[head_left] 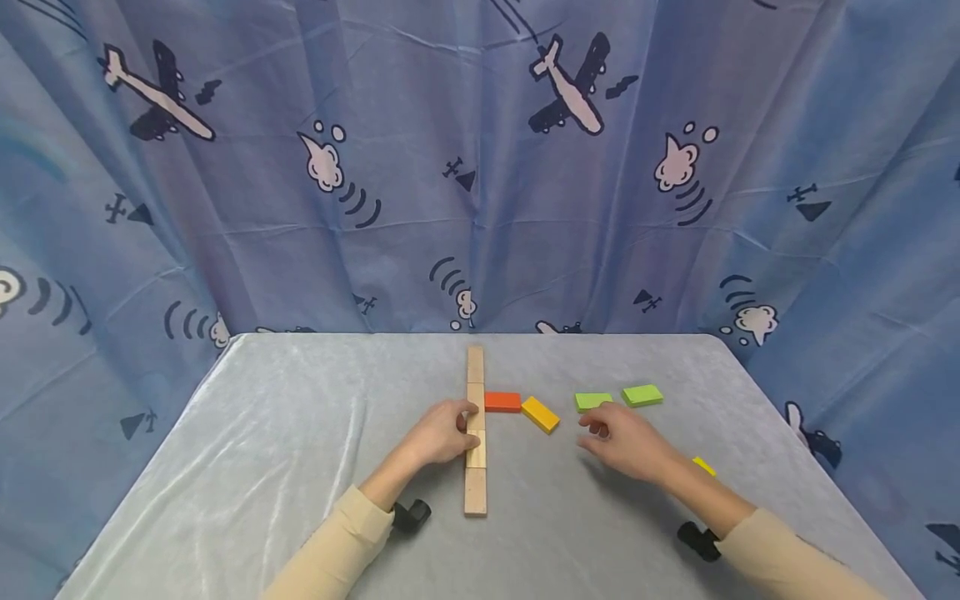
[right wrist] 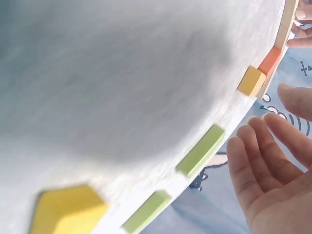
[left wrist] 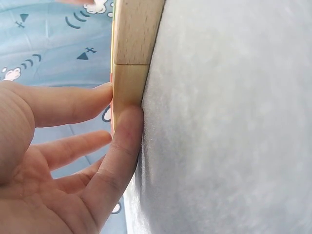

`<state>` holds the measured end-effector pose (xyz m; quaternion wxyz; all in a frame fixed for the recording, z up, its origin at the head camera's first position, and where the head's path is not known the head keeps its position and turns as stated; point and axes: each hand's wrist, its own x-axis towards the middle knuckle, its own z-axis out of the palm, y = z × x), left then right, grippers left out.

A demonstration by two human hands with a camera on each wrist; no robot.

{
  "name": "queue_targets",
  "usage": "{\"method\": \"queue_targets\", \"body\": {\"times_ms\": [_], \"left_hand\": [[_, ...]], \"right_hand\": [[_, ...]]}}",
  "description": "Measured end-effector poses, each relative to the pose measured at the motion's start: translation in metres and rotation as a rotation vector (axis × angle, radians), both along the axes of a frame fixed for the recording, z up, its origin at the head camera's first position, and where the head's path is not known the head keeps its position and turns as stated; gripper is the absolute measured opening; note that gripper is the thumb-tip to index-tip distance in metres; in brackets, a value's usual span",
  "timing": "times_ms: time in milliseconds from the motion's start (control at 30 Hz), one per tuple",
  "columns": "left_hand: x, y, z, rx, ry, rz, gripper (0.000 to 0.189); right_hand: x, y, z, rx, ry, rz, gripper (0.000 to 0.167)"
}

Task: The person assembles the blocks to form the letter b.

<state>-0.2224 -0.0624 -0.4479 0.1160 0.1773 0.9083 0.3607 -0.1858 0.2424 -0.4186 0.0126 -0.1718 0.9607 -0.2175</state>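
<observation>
Several plain wooden blocks (head_left: 476,492) lie end to end in a straight row on the table. My left hand (head_left: 442,433) is at the row's middle, its thumb and a finger gripping a wooden block (left wrist: 129,83). An orange-red block (head_left: 502,402) sits against the row's right side. Beside its right end, an orange-yellow block (head_left: 541,414) lies slanted. My right hand (head_left: 633,442) hovers with loosely bent fingers and holds nothing. Just beyond its fingertips is a green block (head_left: 592,401), partly hidden by the hand in the head view.
A second green block (head_left: 642,396) lies farther right. A yellow block (right wrist: 68,212) is mostly hidden by my right forearm in the head view. The table (head_left: 285,417) has a pale cloth. A blue patterned curtain (head_left: 420,167) hangs behind and around it.
</observation>
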Motion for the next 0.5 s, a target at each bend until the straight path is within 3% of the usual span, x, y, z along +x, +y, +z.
{"method": "queue_targets", "body": {"times_ms": [500], "left_hand": [[-0.001,0.000,-0.002,0.001,0.006,-0.003,0.048]], "right_hand": [[0.036,0.056,0.014,0.038,0.039,-0.098,0.030]]}}
